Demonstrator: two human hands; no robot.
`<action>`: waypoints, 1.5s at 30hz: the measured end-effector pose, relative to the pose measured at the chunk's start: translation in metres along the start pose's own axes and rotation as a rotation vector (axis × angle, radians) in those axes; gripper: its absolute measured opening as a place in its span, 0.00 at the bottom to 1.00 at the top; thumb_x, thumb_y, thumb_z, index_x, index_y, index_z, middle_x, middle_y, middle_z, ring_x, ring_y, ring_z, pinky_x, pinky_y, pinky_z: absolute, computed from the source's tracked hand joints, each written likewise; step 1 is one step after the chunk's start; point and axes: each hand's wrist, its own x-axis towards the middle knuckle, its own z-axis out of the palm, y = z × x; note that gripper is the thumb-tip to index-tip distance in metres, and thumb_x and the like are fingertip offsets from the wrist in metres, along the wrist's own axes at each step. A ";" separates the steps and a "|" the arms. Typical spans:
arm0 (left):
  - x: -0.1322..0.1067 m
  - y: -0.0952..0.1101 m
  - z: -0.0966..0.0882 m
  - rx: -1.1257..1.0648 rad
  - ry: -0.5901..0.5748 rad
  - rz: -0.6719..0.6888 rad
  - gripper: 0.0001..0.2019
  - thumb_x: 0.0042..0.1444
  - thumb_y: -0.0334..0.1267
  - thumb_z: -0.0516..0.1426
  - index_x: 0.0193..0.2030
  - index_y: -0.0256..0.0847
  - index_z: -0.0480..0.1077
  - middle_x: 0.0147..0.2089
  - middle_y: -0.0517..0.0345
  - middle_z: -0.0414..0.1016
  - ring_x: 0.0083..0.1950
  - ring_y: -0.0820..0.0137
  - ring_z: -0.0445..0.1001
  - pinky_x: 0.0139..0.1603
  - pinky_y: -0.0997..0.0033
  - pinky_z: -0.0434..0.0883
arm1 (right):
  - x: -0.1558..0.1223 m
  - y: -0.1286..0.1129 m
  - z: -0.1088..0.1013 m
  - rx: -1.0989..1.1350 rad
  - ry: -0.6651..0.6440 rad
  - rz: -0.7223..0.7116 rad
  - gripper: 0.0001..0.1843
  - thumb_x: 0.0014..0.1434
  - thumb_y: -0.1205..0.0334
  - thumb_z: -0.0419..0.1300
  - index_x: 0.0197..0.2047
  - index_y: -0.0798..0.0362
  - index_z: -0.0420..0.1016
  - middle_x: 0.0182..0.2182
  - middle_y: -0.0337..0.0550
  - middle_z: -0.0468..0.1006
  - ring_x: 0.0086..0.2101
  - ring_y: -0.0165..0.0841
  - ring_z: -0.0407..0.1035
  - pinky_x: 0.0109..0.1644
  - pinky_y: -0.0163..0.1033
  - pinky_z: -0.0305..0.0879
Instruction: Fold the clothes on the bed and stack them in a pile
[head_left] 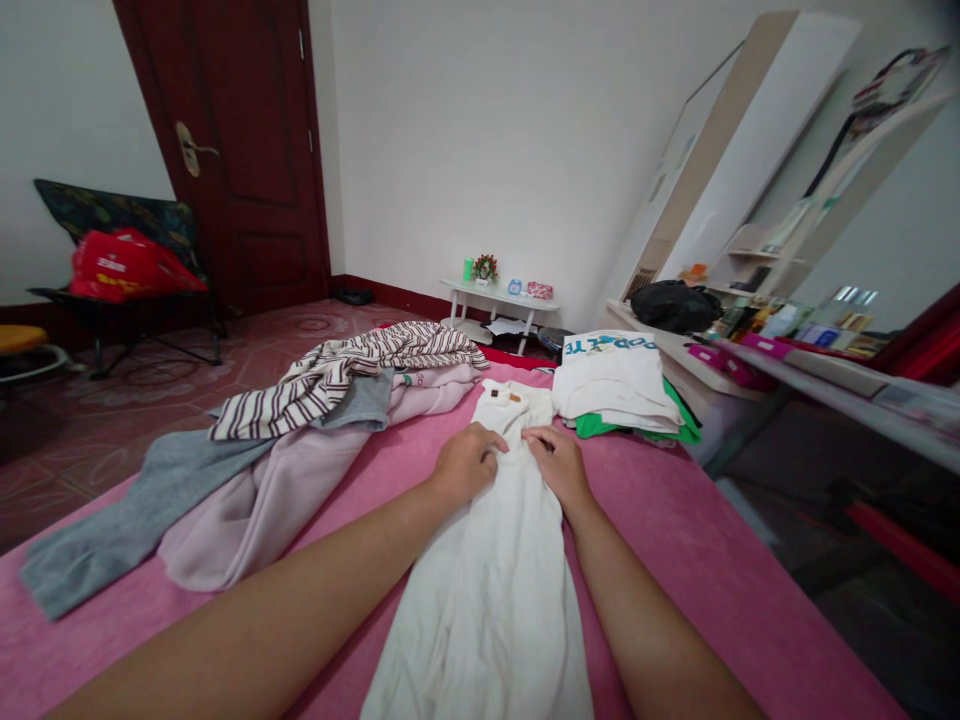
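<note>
A pair of white trousers (491, 560) lies lengthwise on the pink bedcover (675, 560), waistband with a small brown label at the far end. My left hand (465, 462) rests on the cloth near its upper part, fingers curled and pinching the fabric. My right hand (556, 460) sits beside it on the same garment, fingers bent and gripping the cloth. The two hands are a few centimetres apart.
To the left lie a striped top (345, 375), a grey garment (157, 500) and a pale pink one (262, 500). A folded stack of white and green shirts (619, 385) sits at the right. A desk with clutter (787, 340), small white table (499, 295), dark door (240, 150), chair with red bag (124, 265).
</note>
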 end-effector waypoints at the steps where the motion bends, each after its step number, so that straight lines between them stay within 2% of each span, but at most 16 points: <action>1: 0.000 0.000 0.000 0.000 0.000 0.002 0.18 0.47 0.24 0.52 0.41 0.43 0.77 0.38 0.57 0.72 0.34 0.70 0.69 0.41 0.72 0.67 | 0.000 0.000 0.000 -0.001 0.002 0.000 0.11 0.54 0.61 0.54 0.33 0.50 0.79 0.34 0.45 0.80 0.37 0.37 0.73 0.45 0.42 0.67; 26: 0.001 -0.005 0.002 0.002 -0.027 0.018 0.19 0.47 0.25 0.52 0.43 0.44 0.76 0.41 0.57 0.73 0.42 0.67 0.72 0.47 0.71 0.67 | 0.001 0.002 -0.001 0.015 -0.026 -0.015 0.11 0.54 0.61 0.55 0.33 0.52 0.79 0.35 0.45 0.80 0.38 0.37 0.72 0.45 0.42 0.66; 45: 0.001 -0.005 0.002 0.023 -0.027 0.009 0.19 0.48 0.25 0.52 0.43 0.45 0.76 0.40 0.57 0.72 0.38 0.68 0.72 0.43 0.71 0.68 | 0.001 0.001 -0.001 -0.002 -0.012 -0.020 0.11 0.54 0.62 0.54 0.33 0.52 0.79 0.35 0.46 0.80 0.38 0.37 0.72 0.44 0.42 0.66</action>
